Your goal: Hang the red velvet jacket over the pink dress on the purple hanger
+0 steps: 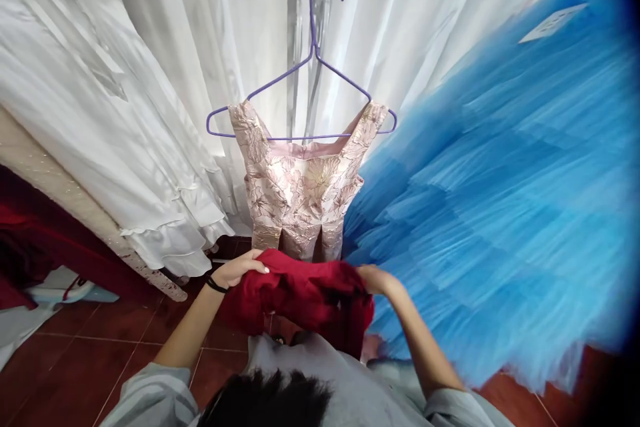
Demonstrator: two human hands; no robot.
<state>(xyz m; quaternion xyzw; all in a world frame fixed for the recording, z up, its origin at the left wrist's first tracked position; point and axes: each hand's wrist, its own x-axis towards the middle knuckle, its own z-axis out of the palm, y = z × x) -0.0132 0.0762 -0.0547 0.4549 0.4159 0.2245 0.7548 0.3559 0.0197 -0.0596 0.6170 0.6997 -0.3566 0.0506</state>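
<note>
A piece of red cloth (305, 287) is stretched between my two hands, in front of my body. My left hand (240, 270) grips its left end, thumb on top. At the right end my right hand (375, 279) is closed on the cloth, its fingers partly hidden by it. Just beyond hangs a pink brocade dress (305, 183) with a shiny floral pattern, its wide straps over a purple hanger (313, 47). The red cloth hides the lower part of the dress.
White garments (100, 93) hang at the left and behind the dress. A large blue tulle skirt (500, 180) fills the right side. Dark red garments (65, 233) are at the far left. The floor (120, 360) is red tile.
</note>
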